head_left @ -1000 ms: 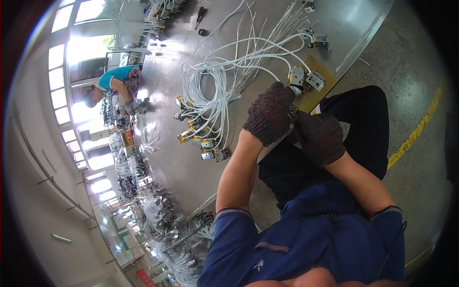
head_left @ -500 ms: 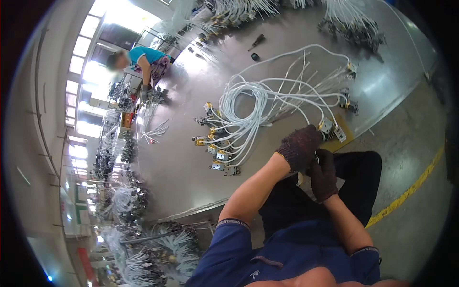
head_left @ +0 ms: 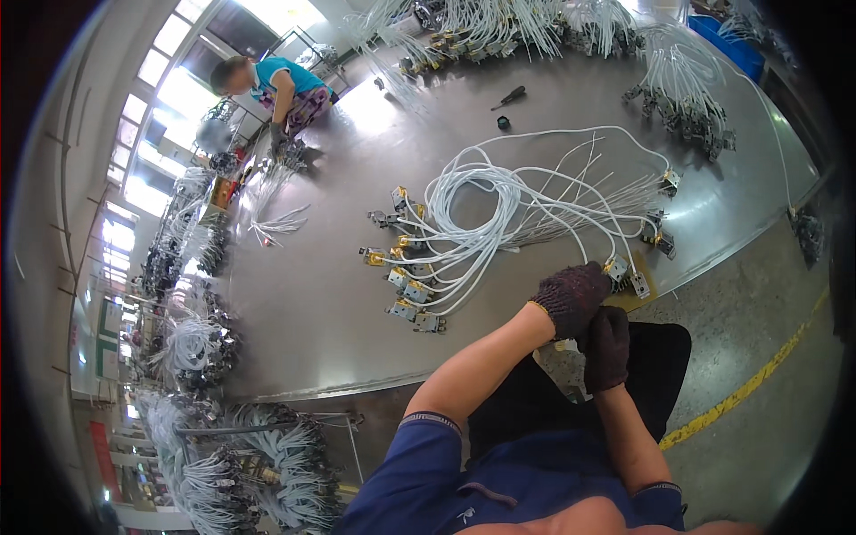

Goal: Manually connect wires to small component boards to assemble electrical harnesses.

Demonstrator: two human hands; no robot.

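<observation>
Both my hands wear dark knit gloves and meet at the near edge of the grey table (head_left: 321, 312). My left hand (head_left: 571, 299) is closed over a small part by the table edge, beside a metal fitting (head_left: 617, 267) on a white cable. My right hand (head_left: 608, 348) is closed just below it, touching it. What lies between the fingers is hidden. A big coil of white cables (head_left: 499, 214) with metal fittings on the ends lies on the table beyond my hands.
A row of fittings (head_left: 401, 285) ends the cable bundle at the left. A screwdriver (head_left: 511, 95) lies farther back. More cable bundles (head_left: 687, 98) line the far edge. A person in a teal top (head_left: 281, 89) works at the far left. A yellow floor line (head_left: 749, 383) runs at right.
The view has swung and pulled back, so the table and cable coil now sit higher and farther off. My hands stay together at the table edge.
</observation>
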